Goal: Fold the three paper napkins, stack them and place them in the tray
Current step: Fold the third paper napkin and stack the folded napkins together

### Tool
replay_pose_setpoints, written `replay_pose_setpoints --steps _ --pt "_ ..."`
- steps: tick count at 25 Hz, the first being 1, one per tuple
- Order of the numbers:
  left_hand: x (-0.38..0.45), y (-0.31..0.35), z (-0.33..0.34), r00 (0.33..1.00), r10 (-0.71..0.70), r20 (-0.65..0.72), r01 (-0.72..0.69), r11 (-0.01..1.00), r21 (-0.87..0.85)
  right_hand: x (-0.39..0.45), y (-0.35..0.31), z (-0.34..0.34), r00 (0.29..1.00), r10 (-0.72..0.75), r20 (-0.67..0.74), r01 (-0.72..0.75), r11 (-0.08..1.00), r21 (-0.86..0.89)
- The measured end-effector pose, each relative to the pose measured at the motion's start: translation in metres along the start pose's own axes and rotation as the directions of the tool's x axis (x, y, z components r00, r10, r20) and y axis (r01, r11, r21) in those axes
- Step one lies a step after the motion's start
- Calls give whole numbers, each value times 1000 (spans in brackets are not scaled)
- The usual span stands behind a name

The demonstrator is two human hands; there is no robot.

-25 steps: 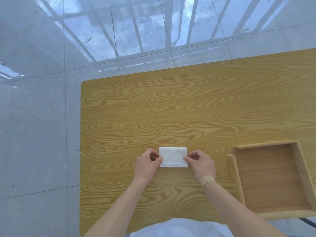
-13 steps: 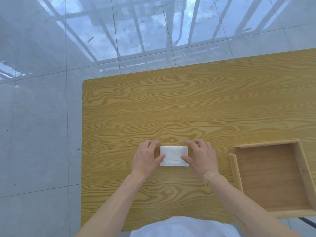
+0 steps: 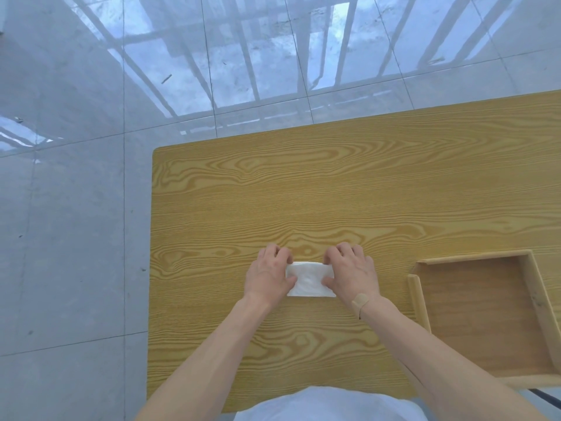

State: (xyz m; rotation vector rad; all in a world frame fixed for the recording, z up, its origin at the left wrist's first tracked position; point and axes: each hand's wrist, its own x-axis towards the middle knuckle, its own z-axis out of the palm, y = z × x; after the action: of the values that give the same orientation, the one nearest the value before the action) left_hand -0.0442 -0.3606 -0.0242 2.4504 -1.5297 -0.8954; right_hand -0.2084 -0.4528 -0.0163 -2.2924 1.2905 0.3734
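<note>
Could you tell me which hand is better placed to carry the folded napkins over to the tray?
Probably the right hand. Both hands grip the folded napkins, the left hand at the far end, but the empty tray sits on the right, so the right arm needn't cross over.

Both bare forearms reach forward from the near edge, converging toward the middle. The left hand [image 3: 268, 276] and right hand [image 3: 352, 273] lie palm down, close together, fingers [image 3: 344, 250] curled at the far side, thumbs pointing inward.
</note>
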Motion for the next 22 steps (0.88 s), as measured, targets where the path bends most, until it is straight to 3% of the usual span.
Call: replay_pose_setpoints --steps 7,12,18,22 --pt "-12 2 1 1000 1 -12 -3 987 -158 0 3 -2 997 -20 70 17 999 47" --pt "-30 2 3 997 -56 -56 34 942 -335 -27 7 4 1000 8 6 -9 984 176" --pt "-59 4 -2 995 -15 -95 -37 851 -525 -73 11 5 972 -101 -213 159 948 275" --pt "-73 7 1 995 -14 -96 -43 822 -568 -88 15 9 966 -110 -236 182 932 312"
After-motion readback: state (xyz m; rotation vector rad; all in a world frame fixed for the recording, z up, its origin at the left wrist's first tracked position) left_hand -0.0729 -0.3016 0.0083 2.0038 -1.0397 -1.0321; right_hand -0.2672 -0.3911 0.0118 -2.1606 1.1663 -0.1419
